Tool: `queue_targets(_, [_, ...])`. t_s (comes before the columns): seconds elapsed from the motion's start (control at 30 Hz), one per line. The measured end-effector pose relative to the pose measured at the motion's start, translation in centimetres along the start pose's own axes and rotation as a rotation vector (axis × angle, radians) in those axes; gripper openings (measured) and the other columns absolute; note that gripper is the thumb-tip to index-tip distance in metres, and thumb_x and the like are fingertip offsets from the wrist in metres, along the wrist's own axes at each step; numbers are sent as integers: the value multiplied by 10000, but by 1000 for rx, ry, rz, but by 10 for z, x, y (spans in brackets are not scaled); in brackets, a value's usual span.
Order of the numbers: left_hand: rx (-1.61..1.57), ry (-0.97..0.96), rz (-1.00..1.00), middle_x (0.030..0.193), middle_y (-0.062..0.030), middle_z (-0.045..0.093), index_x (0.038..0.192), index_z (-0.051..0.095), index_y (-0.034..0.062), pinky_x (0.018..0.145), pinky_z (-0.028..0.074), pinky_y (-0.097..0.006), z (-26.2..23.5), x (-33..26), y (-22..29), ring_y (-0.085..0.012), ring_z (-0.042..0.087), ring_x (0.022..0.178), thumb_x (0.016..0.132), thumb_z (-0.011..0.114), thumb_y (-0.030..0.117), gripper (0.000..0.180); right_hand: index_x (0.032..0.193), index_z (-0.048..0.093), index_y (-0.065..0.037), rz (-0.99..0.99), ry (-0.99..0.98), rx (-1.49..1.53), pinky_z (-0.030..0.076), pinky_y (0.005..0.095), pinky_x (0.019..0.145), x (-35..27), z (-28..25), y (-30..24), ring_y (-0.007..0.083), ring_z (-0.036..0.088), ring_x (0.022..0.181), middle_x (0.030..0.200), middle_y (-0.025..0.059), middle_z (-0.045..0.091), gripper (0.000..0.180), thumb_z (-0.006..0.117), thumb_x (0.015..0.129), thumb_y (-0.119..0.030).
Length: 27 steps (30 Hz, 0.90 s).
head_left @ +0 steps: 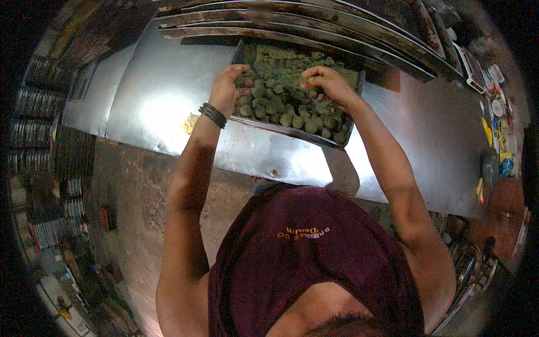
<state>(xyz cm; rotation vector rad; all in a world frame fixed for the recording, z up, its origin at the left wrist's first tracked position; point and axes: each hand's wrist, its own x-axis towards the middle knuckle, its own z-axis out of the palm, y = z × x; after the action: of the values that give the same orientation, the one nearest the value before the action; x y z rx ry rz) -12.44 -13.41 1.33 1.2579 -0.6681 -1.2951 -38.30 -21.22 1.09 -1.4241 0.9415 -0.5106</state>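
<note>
A dark rectangular tray (287, 133) rests on the metal tabletop. Rounded greenish balls (272, 104) fill its near and left part, and a loose, crumbly green mass (275, 58) lies along its far side. My left hand (229, 87), with dark bands at the wrist, reaches over the tray's left edge beside the balls. Its thumb and fingers are bent and apart, with no held thing visible. Above the right part of the tray is my right hand (331, 87), fingers loosely curled and apart; nothing shows between them.
Long worn metal trays or rails (337, 28) run behind the tray. A pale yellowish lump (191, 123) sits on the shiny tabletop (151, 84) to the left. At the far right are a scale-like device (470, 70) and a yellow item (486, 132). Stacked trays (36, 115) stand at the left.
</note>
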Motion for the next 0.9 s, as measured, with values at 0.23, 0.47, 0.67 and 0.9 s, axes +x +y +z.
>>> queue_targets(0.23, [910, -235, 493, 831, -78, 613, 950, 605, 38, 676, 476, -290, -33, 54, -8, -192, 575, 747, 876, 522, 303, 287, 827, 656, -130, -44, 45, -742, 472, 359, 649, 50, 55, -12, 193, 594, 747, 783, 69, 637, 336, 644, 747, -456])
queue_targets(0.47, [1301, -645, 605, 1147, -221, 513, 1099, 546, -2, 927, 379, -408, -32, 77, -45, -346, 476, 1079, 905, 384, 385, 462, 1067, 596, -33, 138, 21, -511, 479, 345, 630, 55, 70, 17, 162, 613, 697, 885, 102, 639, 342, 551, 858, -299])
queue_targets(0.67, [1421, -686, 687, 1301, -211, 396, 1200, 491, 15, 1019, 292, -421, -30, 72, -39, -357, 366, 1208, 913, 365, 413, 506, 995, 633, -22, -49, 348, -610, 504, 313, 670, 5, 22, 35, 177, 631, 759, 896, 121, 652, 240, 585, 815, -175])
queue_targets(0.9, [1273, -482, 799, 1303, -200, 400, 1161, 511, 10, 997, 313, -438, -15, 47, -24, -361, 379, 1198, 890, 462, 326, 419, 1060, 588, -16, 20, 305, -1220, 493, 403, 748, -24, -54, 47, 354, 601, 861, 992, 200, 606, 391, 673, 710, -168])
